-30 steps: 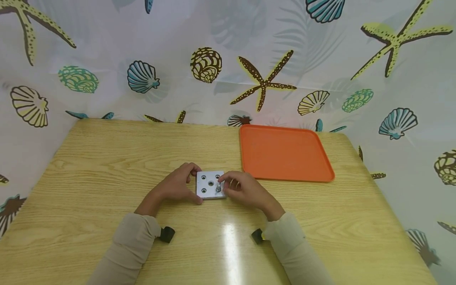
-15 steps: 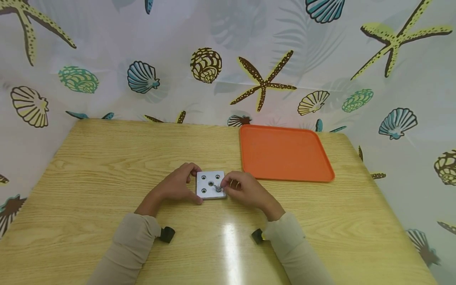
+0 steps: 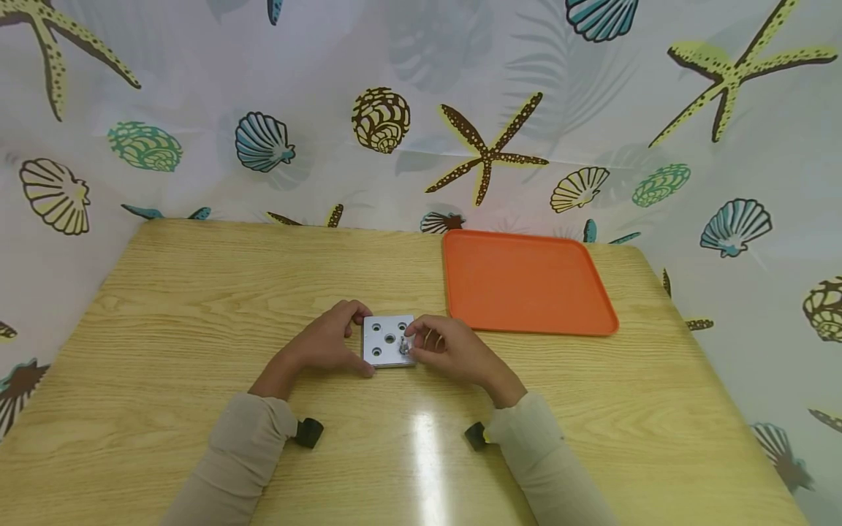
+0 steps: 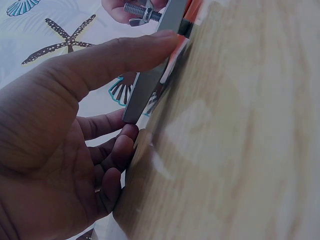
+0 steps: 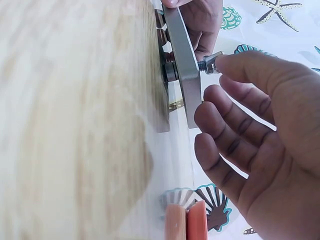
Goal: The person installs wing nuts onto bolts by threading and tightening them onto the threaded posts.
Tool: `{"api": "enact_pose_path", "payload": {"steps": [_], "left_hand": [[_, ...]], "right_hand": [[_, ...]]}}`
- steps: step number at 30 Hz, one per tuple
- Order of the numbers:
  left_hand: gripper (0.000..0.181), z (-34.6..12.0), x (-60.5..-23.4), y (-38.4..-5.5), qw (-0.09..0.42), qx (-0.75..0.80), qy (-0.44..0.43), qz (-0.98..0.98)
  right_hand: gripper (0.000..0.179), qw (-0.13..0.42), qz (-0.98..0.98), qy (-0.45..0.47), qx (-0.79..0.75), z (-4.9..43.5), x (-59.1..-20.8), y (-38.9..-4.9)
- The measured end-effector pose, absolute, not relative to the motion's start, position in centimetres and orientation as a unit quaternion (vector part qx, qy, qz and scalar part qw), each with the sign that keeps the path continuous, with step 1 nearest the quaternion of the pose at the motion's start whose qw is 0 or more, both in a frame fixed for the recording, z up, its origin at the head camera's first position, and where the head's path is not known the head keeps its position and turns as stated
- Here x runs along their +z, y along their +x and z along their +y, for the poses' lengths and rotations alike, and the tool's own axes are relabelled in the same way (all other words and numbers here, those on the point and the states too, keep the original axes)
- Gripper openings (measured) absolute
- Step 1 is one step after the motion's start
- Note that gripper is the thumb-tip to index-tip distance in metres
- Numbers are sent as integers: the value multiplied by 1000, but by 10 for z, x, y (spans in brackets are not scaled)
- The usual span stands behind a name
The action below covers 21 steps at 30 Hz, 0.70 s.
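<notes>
A square silver metal plate (image 3: 389, 359) with several round holes lies close over the table. My left hand (image 3: 329, 342) grips its left side, thumb on the near edge and fingers at the far corner; the left wrist view shows the thumb along the plate's edge (image 4: 137, 95). At the near right hole a wing nut (image 5: 211, 62) sits on a threaded bolt (image 4: 134, 9) that sticks up out of the plate. My right hand (image 3: 455, 352) pinches the wing nut between thumb and index finger, other fingers loosely curled. Beneath the plate a round bolt head (image 5: 171, 72) shows.
An orange tray (image 3: 526, 285) lies at the back right of the wooden table (image 3: 230, 292), behind my right hand. A curtain (image 3: 316, 73) printed with shells and starfish hangs behind and around the table. Black wrist cameras (image 3: 308, 432) sit at both cuffs.
The wing nut has turned on its bolt, its wings pointing differently in each frame. My right fingers drew back slightly, then came forward onto it again. My left hand and the plate stay put.
</notes>
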<state>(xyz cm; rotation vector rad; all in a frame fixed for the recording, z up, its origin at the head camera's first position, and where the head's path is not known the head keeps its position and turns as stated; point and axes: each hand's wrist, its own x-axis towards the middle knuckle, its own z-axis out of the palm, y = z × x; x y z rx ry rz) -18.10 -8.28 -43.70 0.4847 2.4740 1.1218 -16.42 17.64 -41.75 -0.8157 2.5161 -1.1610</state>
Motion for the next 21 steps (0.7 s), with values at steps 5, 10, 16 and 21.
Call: {"api": "enact_pose_path", "payload": {"steps": [5, 10, 16, 21], "left_hand": [[84, -82, -437, -181, 188, 395, 172, 883], [84, -82, -438, -181, 187, 396, 173, 882], [84, -83, -438, -181, 188, 396, 173, 882], [84, -83, -437, -181, 189, 398, 173, 881]], "right_hand": [[25, 131, 860, -282, -404, 177, -417, -164], [28, 135, 856, -284, -411, 177, -419, -164], [25, 135, 857, -283, -408, 177, -419, -164], [17, 126, 864, -281, -397, 177, -418, -164]]}}
